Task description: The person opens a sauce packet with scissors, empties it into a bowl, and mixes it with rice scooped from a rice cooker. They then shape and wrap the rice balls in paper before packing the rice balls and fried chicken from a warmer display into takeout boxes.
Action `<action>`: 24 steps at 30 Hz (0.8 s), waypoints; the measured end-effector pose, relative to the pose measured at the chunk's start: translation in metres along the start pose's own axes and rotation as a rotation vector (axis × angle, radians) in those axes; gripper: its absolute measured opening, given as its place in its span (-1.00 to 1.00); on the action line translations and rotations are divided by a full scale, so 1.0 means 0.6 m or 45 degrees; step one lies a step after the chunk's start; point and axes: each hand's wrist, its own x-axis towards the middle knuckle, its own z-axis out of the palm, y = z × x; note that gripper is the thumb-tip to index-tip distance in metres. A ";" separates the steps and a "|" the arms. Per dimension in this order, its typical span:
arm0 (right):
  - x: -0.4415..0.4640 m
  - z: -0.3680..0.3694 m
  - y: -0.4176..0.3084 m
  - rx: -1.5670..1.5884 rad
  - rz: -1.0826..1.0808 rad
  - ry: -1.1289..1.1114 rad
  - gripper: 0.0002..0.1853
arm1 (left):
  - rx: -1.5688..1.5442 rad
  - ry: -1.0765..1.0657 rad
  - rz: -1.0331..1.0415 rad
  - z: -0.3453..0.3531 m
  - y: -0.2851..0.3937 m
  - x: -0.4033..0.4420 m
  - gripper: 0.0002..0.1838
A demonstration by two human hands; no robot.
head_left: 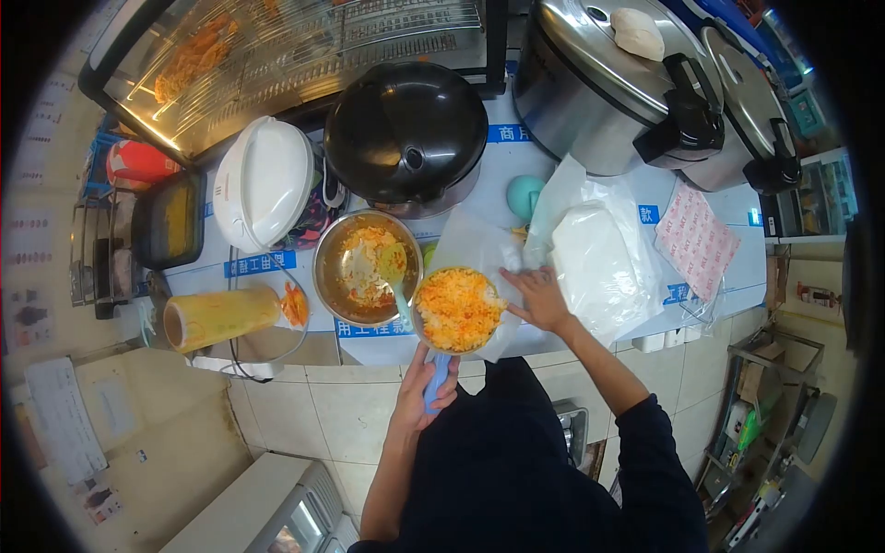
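My left hand is closed round the blue handle of a round pan filled with orange and white rice. Beneath the pan and to its right lies a translucent sheet. My right hand has its fingers apart at the sheet's right side, close to the pan's rim, and holds nothing. A metal bowl with rice left in it stands just left of the pan, with a pale green spatula resting in it. White plastic bags lie right of my right hand.
Behind the bowl stand a black-lidded pot and a white-lidded container. Large steel cookers stand at the back right. A yellow cylindrical container lies at the left, and a turquoise ball-shaped object sits behind the sheet.
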 end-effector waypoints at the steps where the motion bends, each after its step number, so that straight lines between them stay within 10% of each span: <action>1: -0.006 -0.005 0.021 0.012 -0.082 0.000 -0.22 | -0.004 0.000 0.000 -0.006 -0.004 0.001 -0.45; 8: -0.003 -0.074 0.015 0.049 -0.104 -0.066 -0.13 | -0.077 -0.077 -0.063 -0.034 -0.037 0.044 -0.49; 10: -0.046 -0.038 -0.008 0.733 -0.228 0.002 -0.18 | -0.088 -0.081 -0.048 -0.040 -0.054 0.068 -0.53; 14: -0.066 -0.048 -0.151 2.074 0.269 -0.144 -0.40 | -0.224 -0.122 -0.097 -0.058 -0.107 0.116 -0.70; 18: -0.037 -0.045 -0.163 1.996 0.875 -0.171 -0.57 | -0.223 -0.103 -0.195 -0.087 -0.148 0.140 -0.67; 22: -0.048 0.015 -0.147 2.079 0.838 0.368 -0.68 | 0.407 0.054 -0.273 -0.136 -0.125 0.150 -0.69; 24: -0.063 0.042 -0.083 1.872 0.542 0.295 -0.68 | 1.569 -0.219 -0.083 -0.208 -0.102 0.170 -0.58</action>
